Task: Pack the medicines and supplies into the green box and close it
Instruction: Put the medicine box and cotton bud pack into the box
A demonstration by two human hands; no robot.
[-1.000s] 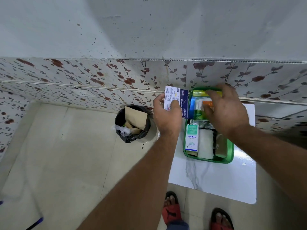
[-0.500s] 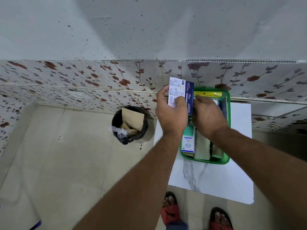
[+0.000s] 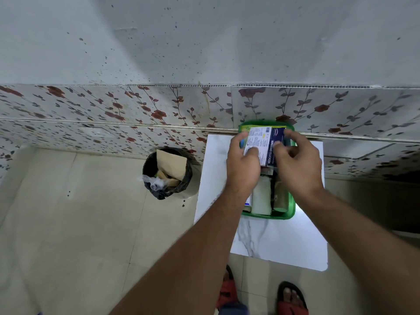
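Note:
The green box stands open on a white marble-patterned table, against the flowered wall. A white and dark blue carton of medicated dressings hovers over the far half of the box. My left hand grips its left side. My right hand pinches its right edge with thumb and fingers. Below my hands, a white roll and a pale green roll lie in the near end of the box. The other contents are hidden by my hands and the carton.
A black bin lined with a bag and holding brown cardboard stands on the tiled floor left of the table. My feet in red sandals are at the table's near edge. The wall runs right behind the box.
The carton has moved right, from beside the box's left edge to above the box. My right hand has come off the box's contents and now also holds the carton.

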